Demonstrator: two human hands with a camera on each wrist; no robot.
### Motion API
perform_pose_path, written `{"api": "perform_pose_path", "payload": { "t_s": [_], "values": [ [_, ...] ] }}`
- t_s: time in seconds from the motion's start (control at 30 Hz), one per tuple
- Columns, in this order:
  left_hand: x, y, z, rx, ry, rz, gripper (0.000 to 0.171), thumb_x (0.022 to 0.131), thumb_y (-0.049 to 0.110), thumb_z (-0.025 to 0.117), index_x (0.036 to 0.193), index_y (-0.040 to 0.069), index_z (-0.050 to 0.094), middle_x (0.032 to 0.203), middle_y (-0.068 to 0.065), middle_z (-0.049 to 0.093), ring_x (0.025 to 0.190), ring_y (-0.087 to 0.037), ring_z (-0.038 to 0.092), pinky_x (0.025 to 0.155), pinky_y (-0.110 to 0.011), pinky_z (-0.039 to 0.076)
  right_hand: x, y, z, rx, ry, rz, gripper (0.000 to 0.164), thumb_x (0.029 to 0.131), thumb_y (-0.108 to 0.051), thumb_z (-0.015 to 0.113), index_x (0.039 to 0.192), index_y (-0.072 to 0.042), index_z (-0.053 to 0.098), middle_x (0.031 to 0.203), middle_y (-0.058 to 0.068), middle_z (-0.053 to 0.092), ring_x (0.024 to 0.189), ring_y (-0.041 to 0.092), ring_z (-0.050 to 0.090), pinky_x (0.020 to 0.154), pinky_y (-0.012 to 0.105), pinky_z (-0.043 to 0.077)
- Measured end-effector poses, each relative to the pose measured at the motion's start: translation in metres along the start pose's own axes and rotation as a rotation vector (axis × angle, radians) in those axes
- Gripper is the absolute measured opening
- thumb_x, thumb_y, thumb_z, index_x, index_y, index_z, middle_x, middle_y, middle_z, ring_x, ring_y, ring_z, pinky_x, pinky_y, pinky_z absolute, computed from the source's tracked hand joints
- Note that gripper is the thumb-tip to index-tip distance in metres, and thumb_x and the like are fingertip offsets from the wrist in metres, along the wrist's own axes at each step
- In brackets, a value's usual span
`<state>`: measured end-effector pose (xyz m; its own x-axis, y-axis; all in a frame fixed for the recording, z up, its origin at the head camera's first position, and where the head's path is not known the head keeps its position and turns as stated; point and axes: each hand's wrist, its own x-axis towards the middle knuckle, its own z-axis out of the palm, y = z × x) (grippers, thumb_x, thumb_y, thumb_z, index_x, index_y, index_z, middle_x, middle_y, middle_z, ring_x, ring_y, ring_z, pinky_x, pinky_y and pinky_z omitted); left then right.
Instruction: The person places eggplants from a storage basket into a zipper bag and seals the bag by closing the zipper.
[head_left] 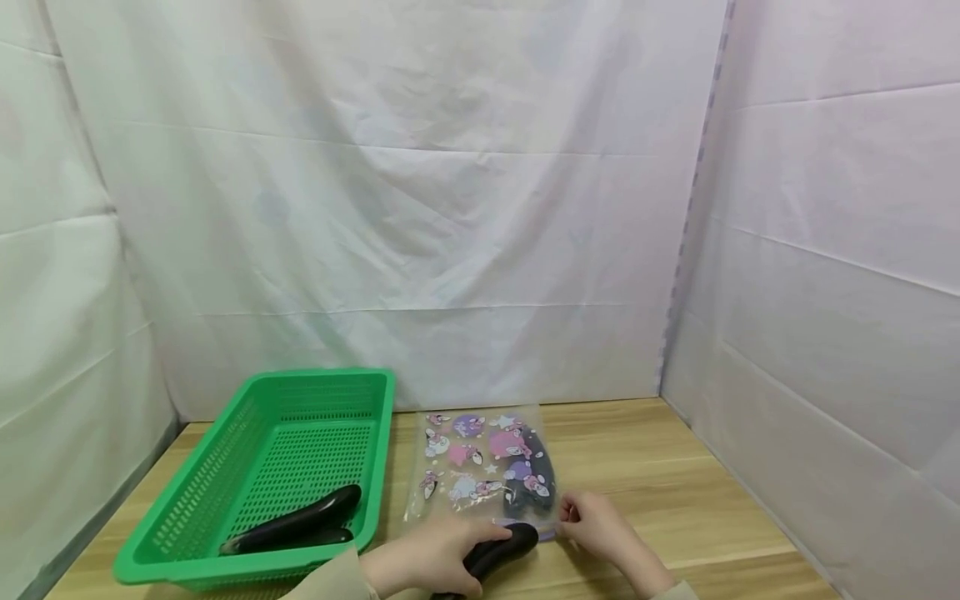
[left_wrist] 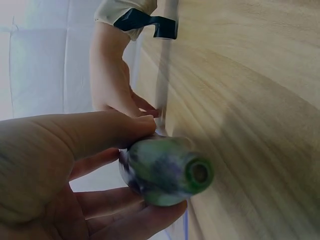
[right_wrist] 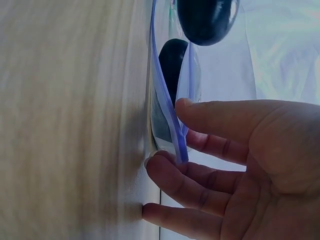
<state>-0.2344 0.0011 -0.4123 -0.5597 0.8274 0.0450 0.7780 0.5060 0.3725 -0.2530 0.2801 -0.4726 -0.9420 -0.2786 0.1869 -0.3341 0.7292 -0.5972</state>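
My left hand grips a dark eggplant at the near edge of a clear zip bag printed with cartoon figures. The eggplant's green stem end faces the camera in the left wrist view. Inside the bag lies another eggplant, along its right side. With thumb and fingers my right hand holds the right corner of the bag's purple zip edge. There the two sides of the mouth stand apart. The held eggplant's rounded end hangs close by the mouth.
A green plastic basket stands on the wooden table to the left of the bag. Two eggplants lie in its near right part, one partly behind the other. White cloth walls enclose the table at the back and sides.
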Motion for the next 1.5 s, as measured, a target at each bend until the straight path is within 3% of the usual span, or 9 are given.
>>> {"api": "perform_pose_path", "payload": {
  "t_s": [0.17,0.47,1.0,1.23,1.5],
  "values": [
    [-0.001,-0.001,0.004,0.027,0.006,0.045,0.063,0.070,0.021,0.083,0.129,0.015,0.063,0.120,0.010,0.064,0.103,-0.003,0.058,0.082,-0.022,0.047,0.000,0.000,0.001,0.017,-0.010,0.005,0.020,0.077,-0.005,0.073,0.070,-0.014,0.056,0.059,-0.007,0.052,0.048,0.006,0.045,0.045,0.025,0.040],
    [-0.002,-0.007,0.008,0.005,0.008,0.025,0.064,0.069,0.020,0.082,0.130,0.015,0.062,0.122,0.009,0.063,0.106,-0.005,0.058,0.085,-0.023,0.047,0.001,-0.001,0.000,-0.024,-0.013,-0.005,0.019,0.077,-0.005,0.072,0.070,-0.015,0.057,0.063,-0.008,0.051,0.055,0.006,0.045,0.050,0.025,0.040],
    [-0.009,-0.016,0.003,0.013,0.010,-0.145,0.066,0.068,0.019,0.082,0.131,0.020,0.062,0.118,0.011,0.064,0.098,-0.006,0.059,0.074,-0.028,0.050,0.000,-0.004,0.000,-0.050,-0.004,-0.013,0.019,0.078,-0.004,0.072,0.072,-0.016,0.057,0.064,-0.010,0.050,0.058,0.006,0.044,0.052,0.026,0.040],
    [-0.009,-0.016,0.003,0.016,0.035,-0.163,0.066,0.068,0.018,0.082,0.130,0.016,0.062,0.117,0.008,0.065,0.100,-0.008,0.060,0.078,-0.029,0.050,0.000,-0.005,-0.001,-0.056,-0.003,-0.021,0.020,0.078,-0.004,0.072,0.071,-0.016,0.058,0.065,-0.009,0.051,0.059,0.006,0.044,0.053,0.026,0.040],
    [-0.011,-0.015,0.008,0.087,0.103,-0.195,0.065,0.065,0.014,0.081,0.128,0.013,0.063,0.109,0.005,0.069,0.099,-0.010,0.061,0.074,-0.030,0.050,0.000,-0.005,-0.001,-0.046,-0.012,-0.021,0.020,0.077,-0.003,0.072,0.071,-0.016,0.057,0.065,-0.009,0.050,0.058,0.006,0.044,0.053,0.026,0.040]
  ]
}}
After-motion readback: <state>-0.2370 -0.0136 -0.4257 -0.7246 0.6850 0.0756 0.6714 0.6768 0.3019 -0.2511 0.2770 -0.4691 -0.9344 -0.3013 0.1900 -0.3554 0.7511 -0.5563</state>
